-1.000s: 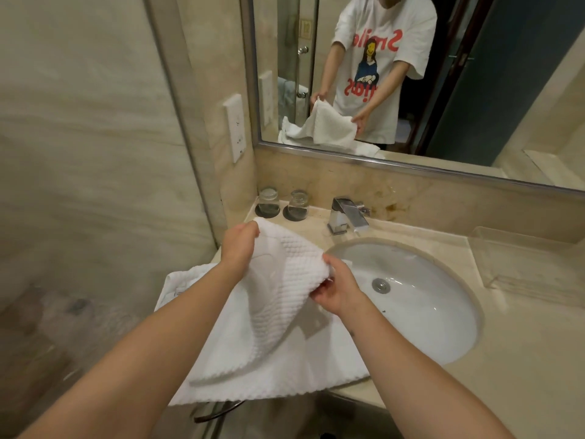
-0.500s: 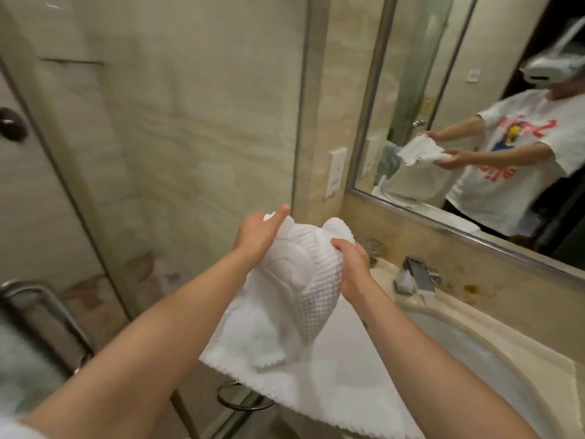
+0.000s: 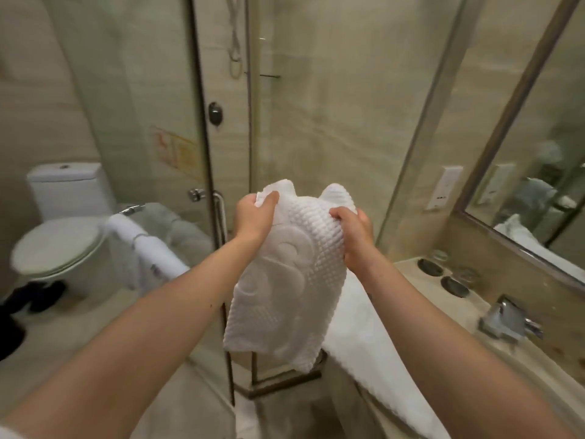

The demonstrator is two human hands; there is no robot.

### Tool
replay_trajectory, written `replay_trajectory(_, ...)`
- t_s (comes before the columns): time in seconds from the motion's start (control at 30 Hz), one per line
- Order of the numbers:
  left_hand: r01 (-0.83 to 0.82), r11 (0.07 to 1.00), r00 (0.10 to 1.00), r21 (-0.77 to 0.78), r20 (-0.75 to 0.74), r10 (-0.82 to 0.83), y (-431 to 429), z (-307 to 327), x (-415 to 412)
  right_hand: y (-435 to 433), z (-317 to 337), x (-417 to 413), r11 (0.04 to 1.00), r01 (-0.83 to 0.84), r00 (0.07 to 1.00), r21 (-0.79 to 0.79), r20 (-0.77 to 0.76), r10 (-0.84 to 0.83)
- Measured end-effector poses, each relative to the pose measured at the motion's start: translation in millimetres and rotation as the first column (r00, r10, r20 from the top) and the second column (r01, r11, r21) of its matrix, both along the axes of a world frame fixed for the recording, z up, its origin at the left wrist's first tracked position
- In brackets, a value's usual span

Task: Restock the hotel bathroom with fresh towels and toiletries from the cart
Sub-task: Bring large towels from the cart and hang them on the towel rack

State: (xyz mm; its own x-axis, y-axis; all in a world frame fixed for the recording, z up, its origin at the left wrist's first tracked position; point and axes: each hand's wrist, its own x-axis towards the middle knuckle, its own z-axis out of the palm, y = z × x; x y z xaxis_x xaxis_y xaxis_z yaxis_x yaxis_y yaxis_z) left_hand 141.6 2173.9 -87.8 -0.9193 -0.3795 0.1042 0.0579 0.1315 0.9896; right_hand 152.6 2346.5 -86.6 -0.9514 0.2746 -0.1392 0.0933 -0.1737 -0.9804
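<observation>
White waffle-weave towel [image 3: 285, 280] is held up in the air by both hands. It hangs down between the forearms, embossed swirl pattern facing the camera.

Head view, the only one.
- Left hand [image 3: 254, 217] grips the top left edge, thumb over the front, fingers curled into the cloth. A bunched corner pokes up above it.
- Right hand [image 3: 356, 236] grips the top right edge the same way, fingers clenched in the fabric. Another corner sticks up just beside it.
- The hands are near each other, with the towel gathered between them. Its lower end hangs free; cannot tell if it touches anything behind.

Around the right hand:
- Below the right forearm, a second white towel [image 3: 357, 353] lies spread over the edge of the vanity counter [image 3: 408, 267].
- Right of the hand, on the counter, are two dark round coasters [image 3: 428, 267] with glassware, too blurred to say more.
- Further right is a chrome faucet [image 3: 509, 321].
- Above that is the mirror [image 3: 550, 147], with a white wall plate [image 3: 444, 186] beside its frame.

Around the left hand:
- Beyond both hands is the glass shower door [image 3: 221, 90]. Its vertical metal handle [image 3: 217, 217] is just left of the left hand.
- Left of the left forearm is a rolled white towel [image 3: 164, 263] on a rail.
- Further left is the white toilet [image 3: 57, 245], lid down.

Frame edges are motion-blurred.
</observation>
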Motion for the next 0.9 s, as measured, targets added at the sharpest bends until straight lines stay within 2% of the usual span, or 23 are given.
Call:
replay_trajectory(0.13, -0.196, 0.98, 0.98, -0.02, -0.031, 0.196, -49.8, -1.0, 29.4, -55.0, -0.3, 11.1, 0.993, -0.122, 0.992, 0.0, 0.0, 0.122)
replay_trajectory(0.27, -0.338, 0.941, 0.941, 0.037, -0.021, 0.339, -104.8, -3.2, 50.4, -116.0, 1.1, 17.9, 0.976, -0.219, 0.976, 0.016, 0.024, 0.218)
replay_trajectory(0.4, -0.451, 0.888, 0.891, 0.089, -0.018, 0.454, -167.2, -4.8, 67.1, -183.5, 1.3, 20.2, 0.957, -0.291, 0.956, 0.003, -0.035, 0.291)
replay_trajectory(0.63, -0.515, 0.851, 0.852, 0.101, -0.044, 0.521, -296.6, 0.0, 77.7, -318.1, 0.1, 9.6, 0.949, -0.315, 0.944, 0.006, -0.101, 0.314)
replay_trajectory(0.9, -0.517, 0.854, 0.851, 0.066, -0.075, 0.52, -446.2, 13.6, 70.2, -464.9, 4.2, -8.4, 0.924, -0.381, 0.916, -0.019, -0.145, 0.375)
